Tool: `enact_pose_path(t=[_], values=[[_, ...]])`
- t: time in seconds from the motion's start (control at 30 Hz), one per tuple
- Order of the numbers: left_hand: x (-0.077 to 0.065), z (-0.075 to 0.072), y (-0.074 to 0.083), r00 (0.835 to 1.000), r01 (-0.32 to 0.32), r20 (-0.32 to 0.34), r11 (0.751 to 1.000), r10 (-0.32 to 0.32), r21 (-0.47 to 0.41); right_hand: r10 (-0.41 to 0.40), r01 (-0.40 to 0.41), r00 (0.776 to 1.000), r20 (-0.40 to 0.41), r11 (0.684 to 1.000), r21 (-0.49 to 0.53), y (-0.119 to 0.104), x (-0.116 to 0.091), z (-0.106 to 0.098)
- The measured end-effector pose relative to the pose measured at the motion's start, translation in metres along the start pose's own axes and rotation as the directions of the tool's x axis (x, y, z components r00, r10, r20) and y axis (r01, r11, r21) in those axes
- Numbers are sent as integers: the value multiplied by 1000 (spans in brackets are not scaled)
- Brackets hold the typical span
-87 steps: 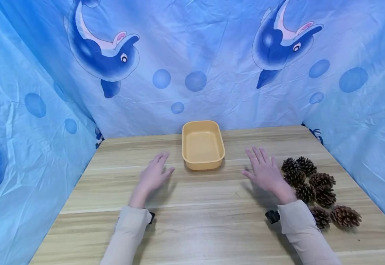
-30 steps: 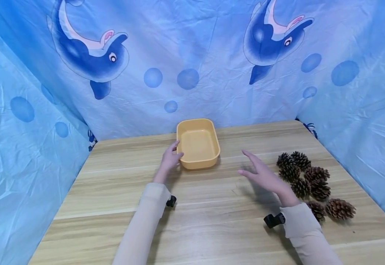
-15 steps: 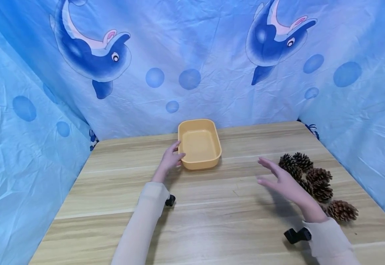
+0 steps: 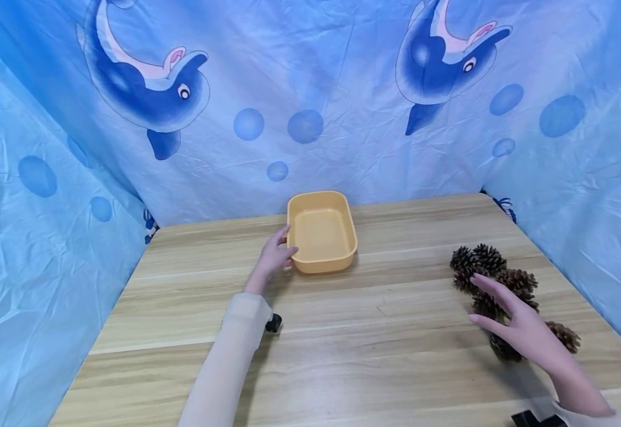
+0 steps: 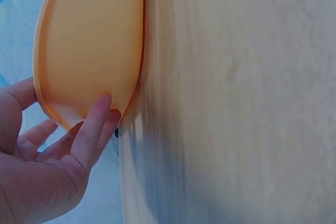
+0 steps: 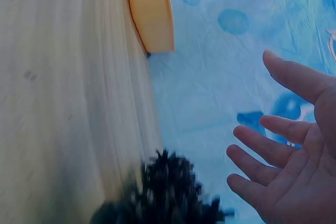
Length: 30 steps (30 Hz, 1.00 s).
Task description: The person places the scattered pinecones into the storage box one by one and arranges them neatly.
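A yellow plastic tub (image 4: pixel 322 265) stands at the back middle of the wooden table. At its near left corner my left hand (image 4: pixel 274 256) holds it, thumb at the rim and fingers against the outer wall; the left wrist view shows the fingertips (image 5: pixel 100 111) on the yellow side. Over on the right, my right hand (image 4: pixel 524 326) hovers above a cluster of brown pine cones (image 4: pixel 478 258), its thumb and fingers spread apart and holding nothing. It hides part of the cluster. In the right wrist view a blurred pine cone (image 6: pixel 168 190) lies below the fingers.
The wooden table (image 4: pixel 342 356) runs back to a blue curtain (image 4: pixel 310 71) printed with dolphins and bubbles, which also encloses both sides. A single pine cone (image 4: pixel 563 336) sits at the right of the cluster, partly behind the right hand.
My left hand has moved from the open table to the tub's left side and stays there. My right hand has moved right and nearer, from beside the tub to over the pine cones.
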<state>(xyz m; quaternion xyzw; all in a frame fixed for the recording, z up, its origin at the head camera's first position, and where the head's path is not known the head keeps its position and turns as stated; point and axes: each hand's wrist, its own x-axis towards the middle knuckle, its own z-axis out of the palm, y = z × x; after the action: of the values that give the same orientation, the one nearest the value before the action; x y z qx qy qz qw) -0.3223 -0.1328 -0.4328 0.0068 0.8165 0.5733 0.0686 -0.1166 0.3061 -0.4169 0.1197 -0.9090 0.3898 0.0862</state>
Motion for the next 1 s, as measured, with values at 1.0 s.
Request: enact_pose_path(t=[1.0], values=[[-15, -23, -3, 991, -26, 135, 1000, 27, -9, 146, -157, 985, -92, 980, -123, 45, -55, -9]])
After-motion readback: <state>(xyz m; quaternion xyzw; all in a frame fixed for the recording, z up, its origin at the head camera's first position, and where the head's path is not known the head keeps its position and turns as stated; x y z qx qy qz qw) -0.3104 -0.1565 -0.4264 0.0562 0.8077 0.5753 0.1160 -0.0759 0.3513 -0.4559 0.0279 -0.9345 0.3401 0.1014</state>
